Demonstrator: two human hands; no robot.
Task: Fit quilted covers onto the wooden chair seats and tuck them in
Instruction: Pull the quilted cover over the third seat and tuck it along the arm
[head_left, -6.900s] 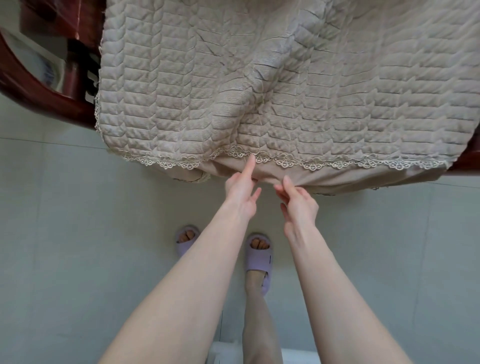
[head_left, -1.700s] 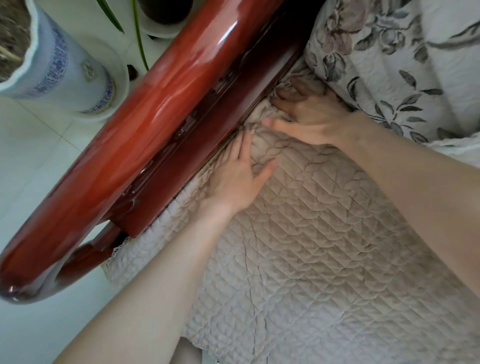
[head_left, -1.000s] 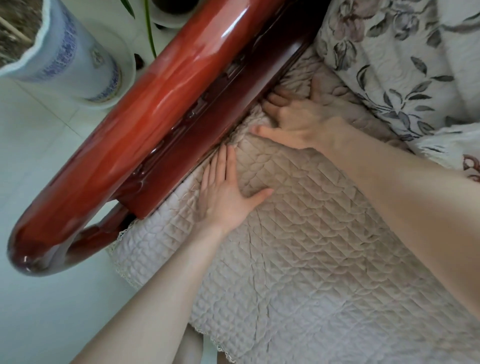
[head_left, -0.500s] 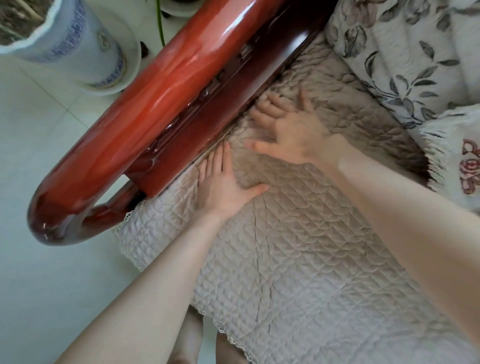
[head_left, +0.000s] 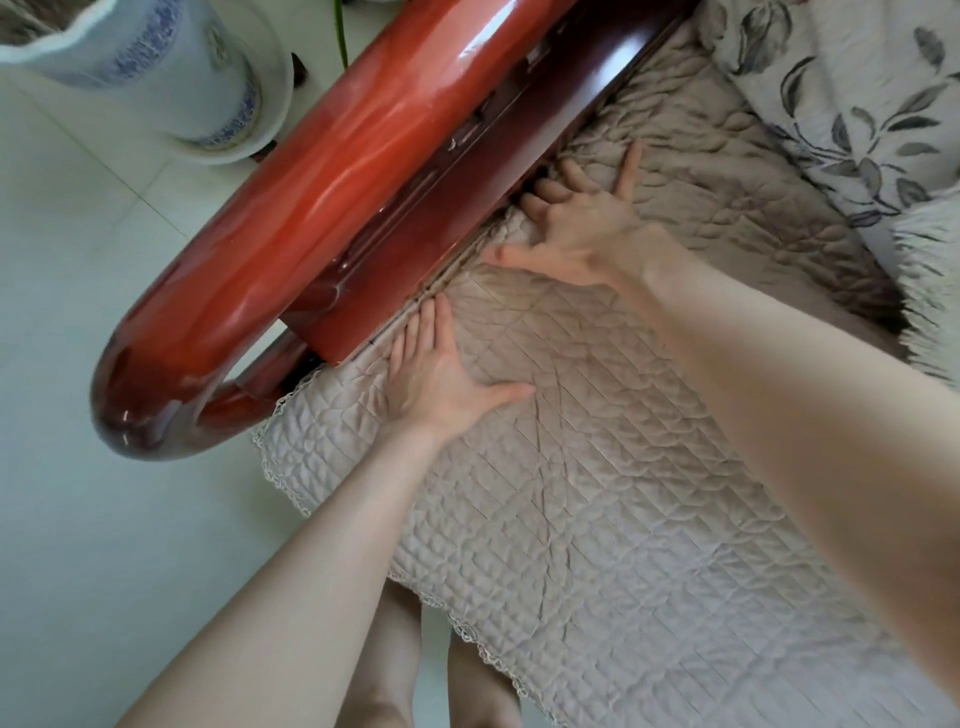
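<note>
Nearest the camera, the person's bare legs stand on the pale tiled floor, just in front of the lace-trimmed front edge of the beige quilted cover, which lies spread over the chair seat and hangs slightly past its corner. The left hand lies flat on the cover, palm down, fingers together and pointing toward the seam where the fabric meets the glossy red wooden armrest, thumb stretched out to the side; it grips nothing. Further along the same seam, the right hand is spread open on the cover, thumb and little finger splayed wide, while the middle fingertips dip into the gap under the armrest's side panel (how deep cannot be told). Beyond the hands the cover wrinkles up against a floral cushion. Farthest off on the floor, to the left of the armrest, stands a blue-and-white ceramic pot.
</note>
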